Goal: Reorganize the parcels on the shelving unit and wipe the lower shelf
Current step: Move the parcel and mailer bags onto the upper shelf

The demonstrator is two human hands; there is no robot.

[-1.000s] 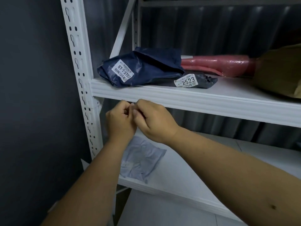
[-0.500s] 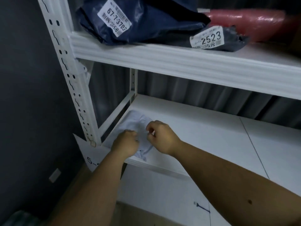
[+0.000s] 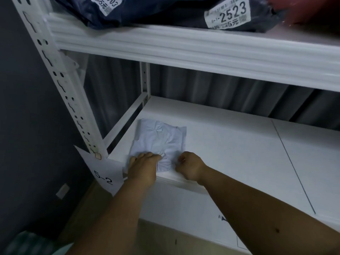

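A crumpled pale wipe cloth [image 3: 160,138] lies spread near the front left corner of the white lower shelf [image 3: 230,142]. My left hand [image 3: 142,168] rests on the cloth's near edge, fingers pinching its folds. My right hand [image 3: 190,167] is curled into a fist at the cloth's near right corner; whether it grips the cloth is unclear. On the upper shelf [image 3: 184,46] lie a dark blue parcel [image 3: 128,10], a dark parcel labelled 2523 [image 3: 230,15] and a red parcel [image 3: 312,8].
The perforated white upright [image 3: 60,85] stands left of the cloth, with a paper tag marked 5-2 [image 3: 104,177] hanging from it. A dark wall is on the left. A corrugated grey panel [image 3: 220,91] backs the shelves.
The view has dropped and closed in on the lower shelf. Both hands went down from in front of the upper shelf's edge onto the cloth and moved apart, and the cloth now lies spread flatter.
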